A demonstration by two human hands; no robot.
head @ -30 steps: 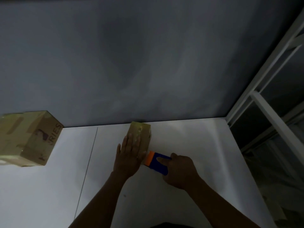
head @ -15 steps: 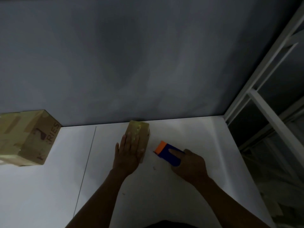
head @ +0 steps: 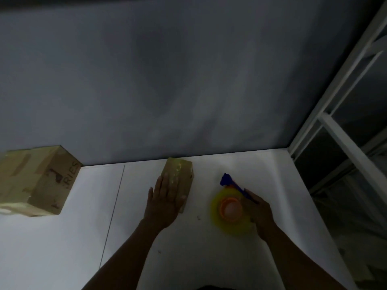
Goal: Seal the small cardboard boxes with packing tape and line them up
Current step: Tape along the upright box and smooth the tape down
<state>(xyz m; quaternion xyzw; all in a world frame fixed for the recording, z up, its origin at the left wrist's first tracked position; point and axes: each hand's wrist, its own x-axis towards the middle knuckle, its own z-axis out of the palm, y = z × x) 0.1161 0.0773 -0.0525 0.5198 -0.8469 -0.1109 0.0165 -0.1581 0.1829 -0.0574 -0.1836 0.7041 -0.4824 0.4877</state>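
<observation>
On a white table [head: 272, 185] in dim light, a person's left hand [head: 165, 198] lies flat on the near end of a small cardboard box [head: 181, 171], fingers straight and close together and the thumb spread over the box's right edge. The box sits at twelve o'clock from the person, its far end against the grey wall [head: 167, 80]. At three o'clock from the box and apart from it is a tape dispenser [head: 230, 207], a yellow roll of tape [head: 215, 206] around an orange hub, with its blue handle [head: 227, 181] pointing toward eleven o'clock. The right hand [head: 258, 213] holds the dispenser from its four o'clock side, index finger laid along the blue handle; the other fingers are hidden under the hand. At nine o'clock from the small box, well apart, a larger cardboard box [head: 39, 181] patched with tape and printed with the letters "RIES" stands against the wall. A thin seam [head: 114, 206] runs across the tabletop between the two boxes. At two o'clock, past the table's right edge, rises a white metal frame [head: 345, 147].
</observation>
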